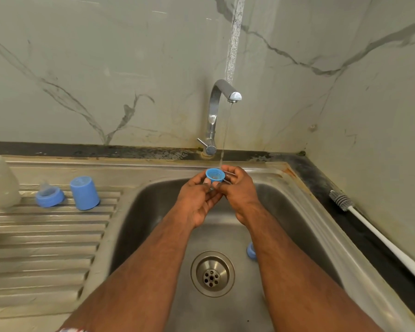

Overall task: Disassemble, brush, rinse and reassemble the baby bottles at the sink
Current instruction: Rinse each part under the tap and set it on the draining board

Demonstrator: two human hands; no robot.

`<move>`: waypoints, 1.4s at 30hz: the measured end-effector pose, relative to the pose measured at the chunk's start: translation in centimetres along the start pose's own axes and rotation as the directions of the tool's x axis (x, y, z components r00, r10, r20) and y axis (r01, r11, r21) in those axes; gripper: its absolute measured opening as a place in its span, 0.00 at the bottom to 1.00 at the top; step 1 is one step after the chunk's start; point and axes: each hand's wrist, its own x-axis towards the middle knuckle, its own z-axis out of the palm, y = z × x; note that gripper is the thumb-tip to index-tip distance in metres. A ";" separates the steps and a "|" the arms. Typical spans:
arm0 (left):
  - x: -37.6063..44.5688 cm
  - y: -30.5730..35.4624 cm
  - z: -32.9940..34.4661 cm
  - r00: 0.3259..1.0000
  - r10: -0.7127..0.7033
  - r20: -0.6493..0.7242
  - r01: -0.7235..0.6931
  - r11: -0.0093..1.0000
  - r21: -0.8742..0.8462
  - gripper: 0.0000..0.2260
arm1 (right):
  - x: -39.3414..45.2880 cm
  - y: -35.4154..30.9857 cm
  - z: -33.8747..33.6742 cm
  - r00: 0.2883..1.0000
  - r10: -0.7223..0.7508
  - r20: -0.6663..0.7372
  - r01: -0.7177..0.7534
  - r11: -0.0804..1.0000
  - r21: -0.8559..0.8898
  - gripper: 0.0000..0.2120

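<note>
Both forearms are reaching forward over the sink (304, 202), meeting above the back half of the basin under the tap (222, 97). The left hand (197, 200) is lying palm up with its fingers curled, pinching the near side of a small blue collar ring (215, 175) between thumb and fingertips. The right hand (240, 190) is closing in from the other side, knuckles up, its fingers wrapped around the same ring and a clear part behind it; whether that part is a teat cannot be told. The ring's open mouth is tilting toward the camera, and a thin water stream (225, 135) is falling from the tap onto its rear rim.

Inside the basin, the drain strainer (212, 273) is sitting near the front, and a blue piece (251, 251) is lying on the basin floor just beside the right forearm, mostly hidden.

On the ribbed draining board at the sink's left, a blue cap (84, 192) is standing upside down, with a blue collar carrying a clear teat (49, 195) just beside it. A whitish bottle (0, 182) is standing at the left edge. A bottle brush (379, 236) is lying on the dark desk (321, 178) along the sink's right edge.
</note>
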 end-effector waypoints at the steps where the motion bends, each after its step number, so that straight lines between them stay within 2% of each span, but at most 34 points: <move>1: 0.0 0.0 0.0 1.000 0.003 -0.002 -0.003 1.000 0.008 0.14 | -0.1 0.2 0.1 1.000 -0.009 0.016 0.009 0.999 -0.032 0.22; 4: -0.1 0.2 -0.2 1.000 0.001 -0.012 0.000 0.999 0.045 0.14 | 0.0 0.2 0.3 0.998 -0.061 0.022 0.063 0.988 -0.144 0.23; 8: 0.0 0.4 -0.5 0.996 -0.006 -0.085 0.010 0.999 0.046 0.13 | -0.5 0.0 0.2 0.976 -0.189 -0.105 0.147 0.936 -0.319 0.21; 11: 0.3 0.2 -0.8 0.987 0.004 -0.158 0.009 0.997 0.083 0.12 | -0.9 0.3 0.4 0.984 -0.175 -0.020 0.147 0.881 -0.449 0.15; 14: 0.4 0.1 -0.7 0.979 0.004 -0.202 0.019 0.994 0.112 0.12 | -0.7 0.0 0.3 0.971 -0.212 -0.108 0.150 0.898 -0.414 0.18; 17: 0.1 0.3 -0.4 0.980 -0.007 -0.199 0.026 0.996 0.090 0.10 | -0.9 0.3 0.3 0.980 -0.197 -0.039 0.157 0.872 -0.464 0.15; 19: 0.1 0.3 -0.4 0.980 -0.018 -0.196 0.038 0.995 0.096 0.09 | -1.0 0.3 0.2 0.968 -0.229 -0.104 0.161 0.883 -0.442 0.19; 23: 0.0 0.4 -0.4 0.980 -0.014 -0.199 0.032 0.996 0.085 0.10 | -1.2 0.2 0.5 0.975 -0.222 -0.020 0.184 0.852 -0.491 0.12; 25: 0.1 0.3 -0.5 0.979 -0.017 -0.205 0.036 0.995 0.089 0.11 | -1.0 0.1 0.5 0.965 -0.246 -0.091 0.181 0.877 -0.446 0.18; 26: 0.2 0.3 -0.6 0.978 -0.016 -0.206 0.035 0.995 0.089 0.11 | -0.9 0.1 0.5 0.970 -0.226 -0.084 0.168 0.884 -0.436 0.19; 28: 0.1 0.3 -0.5 0.978 -0.016 -0.208 0.036 0.995 0.095 0.10 | -1.3 0.0 0.8 0.977 -0.211 -0.019 0.176 0.857 -0.484 0.17; 31: 0.1 0.2 -0.6 0.982 -0.032 -0.187 0.052 0.994 0.101 0.12 | -1.1 -0.2 0.9 0.967 -0.238 -0.088 0.177 0.883 -0.434 0.18; 33: -0.3 0.2 -0.4 0.990 -0.048 -0.133 0.057 0.996 0.063 0.12 | -1.3 -0.1 0.9 0.979 -0.203 -0.032 0.172 0.891 -0.421 0.18; 35: -0.6 0.3 -0.2 0.995 -0.057 -0.086 0.060 0.998 0.034 0.12 | -1.2 0.0 0.8 0.990 -0.143 -0.006 0.130 0.913 -0.387 0.22; 38: -0.8 0.5 -0.3 0.996 -0.040 -0.086 0.044 0.998 0.054 0.12 | -1.0 -0.3 0.6 0.997 -0.062 0.053 0.077 0.940 -0.334 0.26; 40: -0.7 0.5 -0.6 0.994 -0.031 -0.106 0.044 0.991 0.125 0.12 | -0.6 -0.4 0.4 0.998 0.009 0.069 0.010 0.965 -0.262 0.23; 42: -0.9 0.5 -0.7 0.994 -0.038 -0.107 0.058 0.981 0.185 0.11 | -0.2 0.0 0.2 0.999 0.037 0.019 -0.033 0.981 -0.189 0.15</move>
